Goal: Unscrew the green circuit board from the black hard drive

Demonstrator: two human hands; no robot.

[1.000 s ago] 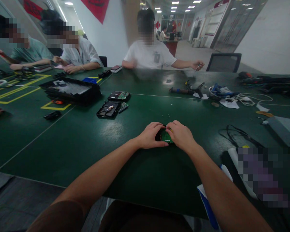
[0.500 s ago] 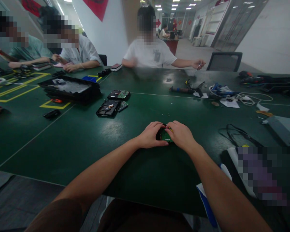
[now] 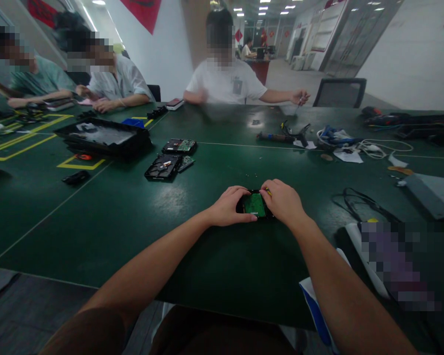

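A dark green table [image 3: 96, 231] fills most of the view. With the clock centred where the wearer works, a seated person in a white T-shirt [image 3: 233, 84] is at 12 o'clock, behind the far edge. A black tray [image 3: 135, 146] sits at 10 o'clock, well apart, and a grey box [image 3: 434, 199] at 3 o'clock. The left hand [image 3: 229, 205] is on the 9 o'clock side of the black device [image 3: 254, 207], fingers spread around it, thumb along the near edge, fingertips at the far one. The right hand [image 3: 285, 201], at 3 o'clock, has its fingers pinched narrow on a yellow tool [image 3: 268, 191], mostly hidden. Between the hands, the device shows a green circuit board [image 3: 256, 200] facing up. An open black case [image 3: 159, 170] lies at 10 o'clock, nearer than the tray, with a loose board [image 3: 186, 163] just beside it. Tiny specks [image 3: 256, 175] dot the table at 12 o'clock, near the device
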